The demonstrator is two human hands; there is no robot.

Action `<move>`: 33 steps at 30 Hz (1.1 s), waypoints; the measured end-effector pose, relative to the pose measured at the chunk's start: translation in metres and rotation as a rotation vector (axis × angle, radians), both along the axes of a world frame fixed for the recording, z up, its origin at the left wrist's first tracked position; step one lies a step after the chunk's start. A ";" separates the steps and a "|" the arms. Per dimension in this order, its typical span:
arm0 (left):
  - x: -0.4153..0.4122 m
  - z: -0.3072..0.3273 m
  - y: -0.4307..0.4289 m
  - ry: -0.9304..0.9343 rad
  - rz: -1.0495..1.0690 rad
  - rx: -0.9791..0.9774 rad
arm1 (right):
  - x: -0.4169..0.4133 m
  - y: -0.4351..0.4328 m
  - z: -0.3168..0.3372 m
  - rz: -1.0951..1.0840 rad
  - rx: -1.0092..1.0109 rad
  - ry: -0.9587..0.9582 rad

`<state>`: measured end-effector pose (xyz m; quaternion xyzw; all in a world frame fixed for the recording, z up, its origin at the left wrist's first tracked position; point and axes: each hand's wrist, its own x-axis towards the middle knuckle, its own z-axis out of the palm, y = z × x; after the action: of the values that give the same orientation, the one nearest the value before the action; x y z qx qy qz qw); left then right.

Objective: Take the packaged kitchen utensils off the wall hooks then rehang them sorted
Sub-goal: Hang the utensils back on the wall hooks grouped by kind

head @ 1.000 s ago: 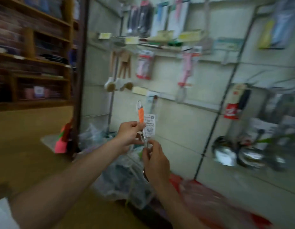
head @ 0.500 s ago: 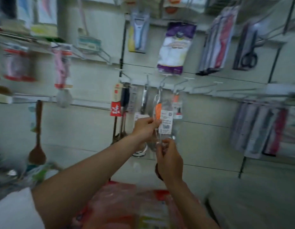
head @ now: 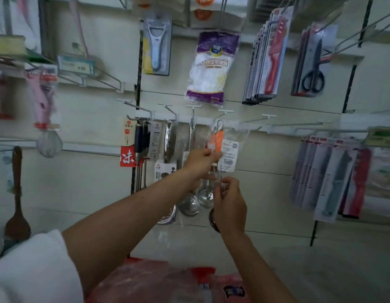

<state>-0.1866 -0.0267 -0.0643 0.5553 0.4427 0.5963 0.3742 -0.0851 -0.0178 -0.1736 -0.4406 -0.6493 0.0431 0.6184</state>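
Near the centre of the frame the person held an orange-handled utensil (head: 219,139), in a clear sleeve, up against the wall rail. The left hand (head: 201,160) pinched the pack at the orange grip, beside its white label (head: 230,155). I took that hold to be for steering the top end. Lower down, the right hand (head: 230,204) had its fingers closed round the thin metal shaft, likely to stop the pack swinging and hold it upright.

The utensil's metal hanging loop (head: 219,124) sat just under a white wall hook (head: 225,111). Whether it was threaded on, I could not tell. The spot made sense for sorting, since steel ladles (head: 189,202) hung just to its left, so long metal tools sat together in one row.

Packaged knives (head: 329,182) filled the lower right. Higher up, a peeler (head: 156,47), a bag of disposable gloves (head: 211,66) and scissors (head: 313,77) each hung separately. Reddish plastic bags (head: 156,281) lay along the bottom edge, and what they held I could not see. My guess was that the rehanging was only partly done.
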 end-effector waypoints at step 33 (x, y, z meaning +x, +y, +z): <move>-0.013 -0.027 0.111 -0.018 0.295 0.043 | -0.014 0.096 -0.026 -0.038 -0.052 -0.181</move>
<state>-0.1995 0.0844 -0.0909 0.4866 0.5035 0.6591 0.2745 -0.0995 0.0778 -0.2000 -0.4711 -0.6926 0.0083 0.5462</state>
